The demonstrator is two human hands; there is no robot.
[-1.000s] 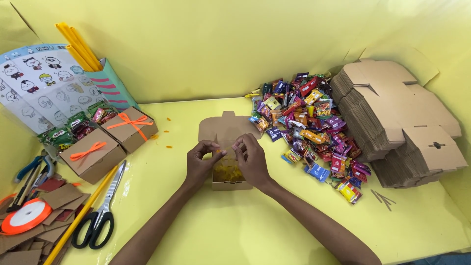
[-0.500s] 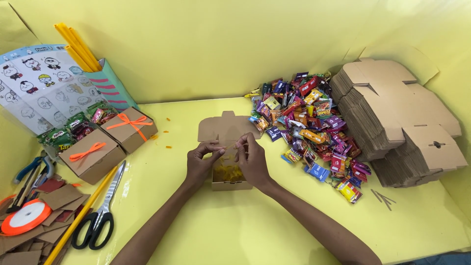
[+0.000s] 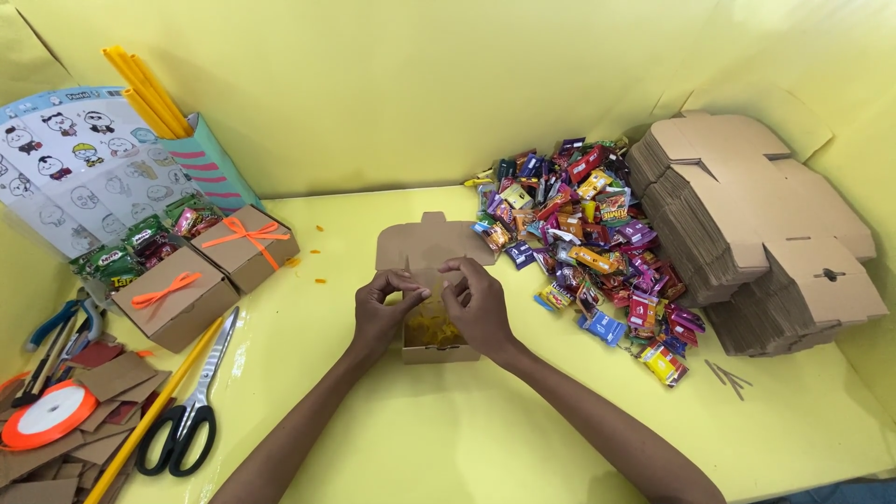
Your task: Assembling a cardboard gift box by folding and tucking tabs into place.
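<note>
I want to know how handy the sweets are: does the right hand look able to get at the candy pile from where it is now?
Probably yes. The right hand is over the open box, and the candy pile lies just to its right on bare table, with nothing between them.

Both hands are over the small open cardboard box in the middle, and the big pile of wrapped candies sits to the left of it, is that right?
Not quite. In the head view both hands, left hand and right hand, are over the open cardboard box, but the candy pile lies to its right, not its left.
</note>
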